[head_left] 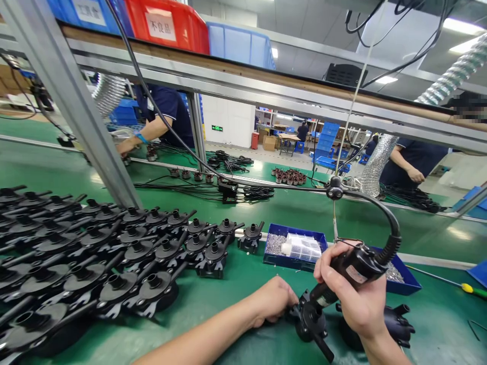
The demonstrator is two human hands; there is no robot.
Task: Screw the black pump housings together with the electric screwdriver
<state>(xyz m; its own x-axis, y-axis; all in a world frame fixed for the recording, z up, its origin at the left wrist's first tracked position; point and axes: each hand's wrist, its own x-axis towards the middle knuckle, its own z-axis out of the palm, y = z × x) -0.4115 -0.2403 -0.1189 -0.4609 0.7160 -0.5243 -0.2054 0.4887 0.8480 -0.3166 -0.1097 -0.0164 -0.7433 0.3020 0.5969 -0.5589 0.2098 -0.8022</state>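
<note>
In my right hand (pixel 355 296) is a black electric screwdriver (pixel 352 268), tilted, its cable curving up from its rear end. Its lower end meets a black plastic housing (pixel 312 322) with a round collar and a side tube; the bit itself is hidden. My left hand (pixel 274 300) lies at the left edge of this housing, fingers curled and pressed on it. Partly behind my right wrist lies another black plastic part (pixel 397 327). Several similar black housings (pixel 154 286) stand in rows at the left of the green bench.
Behind my hands sit a blue screw tray (pixel 283 261) holding a white bottle and a second screw tray (pixel 409 286). A screwdriver with a yellow-green handle (pixel 470 289) lies at right. A metal post (pixel 81 106) rises at left. Co-workers (pixel 167 114) work across the bench.
</note>
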